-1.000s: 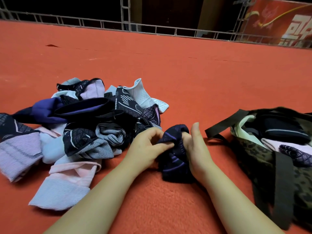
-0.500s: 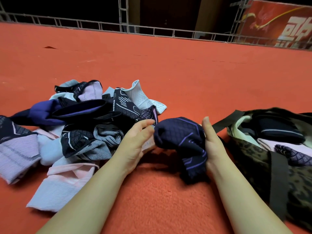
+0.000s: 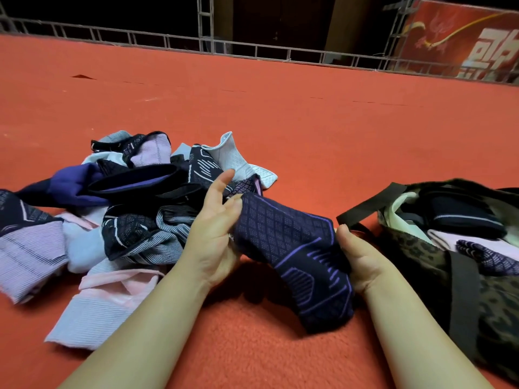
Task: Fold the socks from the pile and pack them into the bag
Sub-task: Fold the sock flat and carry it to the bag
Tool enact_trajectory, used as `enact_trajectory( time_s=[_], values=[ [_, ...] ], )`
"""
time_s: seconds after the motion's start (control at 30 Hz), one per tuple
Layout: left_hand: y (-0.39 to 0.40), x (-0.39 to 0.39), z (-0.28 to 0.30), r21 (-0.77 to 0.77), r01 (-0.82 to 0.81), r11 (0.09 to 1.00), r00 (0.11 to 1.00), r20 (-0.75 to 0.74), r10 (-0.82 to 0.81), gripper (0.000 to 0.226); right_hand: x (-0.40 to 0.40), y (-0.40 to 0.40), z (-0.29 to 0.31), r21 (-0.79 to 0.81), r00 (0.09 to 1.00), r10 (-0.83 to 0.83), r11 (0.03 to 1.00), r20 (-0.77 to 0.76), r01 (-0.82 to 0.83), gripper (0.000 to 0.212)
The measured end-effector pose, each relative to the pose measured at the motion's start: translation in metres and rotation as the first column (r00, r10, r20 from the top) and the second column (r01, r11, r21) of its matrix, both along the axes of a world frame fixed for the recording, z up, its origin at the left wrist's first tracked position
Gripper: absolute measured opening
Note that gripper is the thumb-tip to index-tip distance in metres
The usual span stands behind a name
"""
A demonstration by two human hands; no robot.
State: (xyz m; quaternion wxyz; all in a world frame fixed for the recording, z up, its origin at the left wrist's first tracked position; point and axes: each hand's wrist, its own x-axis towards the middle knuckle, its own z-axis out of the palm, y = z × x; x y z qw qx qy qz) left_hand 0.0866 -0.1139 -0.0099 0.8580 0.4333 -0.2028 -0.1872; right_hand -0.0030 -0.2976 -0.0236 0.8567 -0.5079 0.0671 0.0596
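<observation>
A navy sock with purple diamond and line patterns point(image 3: 292, 248) is stretched out just above the red carpet between my hands. My left hand point(image 3: 213, 234) pinches its left end with the thumb, the index finger pointing up. My right hand point(image 3: 362, 256) grips its right side, thumb on top and fingers hidden behind the fabric. The pile of socks point(image 3: 126, 214), in navy, lilac, pale blue and pink, lies to the left, touching my left hand. The leopard-print bag point(image 3: 421, 256) with dark straps lies open to the right, with several folded socks inside.
Red carpet point(image 3: 280, 113) covers the floor all around. A metal railing point(image 3: 252, 49) runs along the far edge, with a red banner point(image 3: 463, 37) at the far right. A dark bag strap point(image 3: 368, 203) lies on the carpet near my right hand.
The bunched navy sock has been lifted and spread out lengthwise. My hands have moved apart, the right one toward the bag.
</observation>
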Motion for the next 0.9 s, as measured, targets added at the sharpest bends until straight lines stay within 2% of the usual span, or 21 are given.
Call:
enact_trajectory(
  time_s=[0.1, 0.17, 0.27, 0.37, 0.4, 0.43, 0.5, 0.53, 0.57, 0.6, 0.67, 0.7, 0.8, 0.9],
  values=[
    [-0.003, 0.003, -0.005, 0.224, -0.188, 0.956, 0.969, 0.2, 0.144, 0.029, 0.002, 0.001, 0.001, 0.028, 0.998, -0.017, 0.999, 0.061, 0.015, 0.072],
    [-0.003, 0.007, -0.01, 0.26, -0.273, 0.926, 0.936, 0.293, 0.194, 0.031, 0.005, -0.001, 0.002, 0.11, 0.994, -0.09, 0.99, 0.056, 0.083, 0.079],
    [-0.003, 0.008, -0.015, 0.3, -0.354, 0.886, 0.909, 0.334, 0.25, 0.035, 0.012, -0.005, 0.003, 0.177, 0.976, -0.201, 0.967, 0.087, 0.183, 0.105],
    [-0.008, 0.0, -0.017, 0.354, -0.475, 0.806, 0.85, 0.423, 0.315, 0.01, 0.016, -0.005, 0.001, 0.138, 0.953, -0.256, 0.962, 0.163, 0.235, 0.115],
    [-0.01, -0.005, -0.015, 0.383, -0.456, 0.803, 0.861, 0.417, 0.29, 0.005, 0.017, -0.005, -0.001, 0.143, 0.95, -0.254, 0.963, 0.181, 0.23, 0.111],
    [-0.01, -0.008, -0.015, 0.449, -0.375, 0.811, 0.906, 0.364, 0.217, 0.013, 0.017, -0.005, -0.003, 0.152, 0.95, -0.242, 0.965, 0.198, 0.214, 0.107],
    [-0.011, -0.016, -0.012, 0.602, -0.046, 0.797, 0.987, 0.152, -0.057, 0.026, 0.015, -0.004, -0.005, 0.156, 0.952, -0.188, 0.976, 0.242, 0.153, 0.099],
    [-0.011, -0.019, -0.012, 0.645, 0.107, 0.757, 0.982, 0.051, -0.183, 0.031, 0.015, -0.003, -0.005, 0.15, 0.95, -0.157, 0.981, 0.269, 0.12, 0.092],
    [-0.011, -0.021, -0.013, 0.64, 0.188, 0.745, 0.971, -0.008, -0.238, 0.033, 0.015, -0.002, -0.005, 0.128, 0.948, -0.133, 0.987, 0.29, 0.1, 0.086],
    [-0.012, -0.02, -0.015, 0.584, 0.207, 0.785, 0.973, -0.043, -0.225, 0.033, 0.015, 0.001, -0.005, 0.086, 0.947, -0.122, 0.991, 0.297, 0.101, 0.083],
    [-0.015, -0.018, -0.014, 0.345, 0.115, 0.932, 0.992, -0.086, -0.09, 0.018, 0.018, 0.005, -0.003, -0.041, 0.949, -0.158, 0.984, 0.272, 0.175, 0.085],
    [-0.015, -0.015, -0.014, 0.231, 0.045, 0.972, 0.995, -0.096, -0.023, 0.018, 0.02, 0.007, -0.002, -0.107, 0.947, -0.198, 0.967, 0.251, 0.231, 0.084],
    [-0.011, -0.011, -0.008, 0.041, 0.025, 0.999, 0.993, -0.112, -0.02, 0.039, 0.02, 0.008, 0.0, -0.2, 0.938, -0.273, 0.928, 0.212, 0.315, 0.078],
    [-0.007, -0.012, -0.006, -0.011, 0.134, 0.991, 0.977, -0.169, -0.134, 0.041, 0.012, 0.009, 0.006, -0.122, 0.939, -0.218, 0.959, 0.265, 0.257, 0.094]
  ],
)
